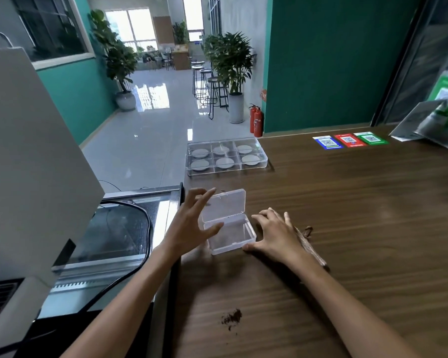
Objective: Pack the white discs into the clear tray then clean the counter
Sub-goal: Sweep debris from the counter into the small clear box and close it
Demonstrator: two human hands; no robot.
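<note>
Both the left hand [192, 223] and right hand [274, 233] are spread beside the small clear hinged plastic box [229, 228]; a careless sweep could scatter the brown crumbs [232, 317] across the wooden table [347, 215].

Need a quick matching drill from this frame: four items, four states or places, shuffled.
Items:
1. six-compartment clear tray
2. small clear hinged box
3. brown crumbs
4. QR code stickers

States or places:
A. lid open, nothing inside, between the hands
B. far right of the counter
C. a white disc in every compartment
D. scattered on the near counter

Pairs: 1-C, 2-A, 3-D, 4-B
</note>
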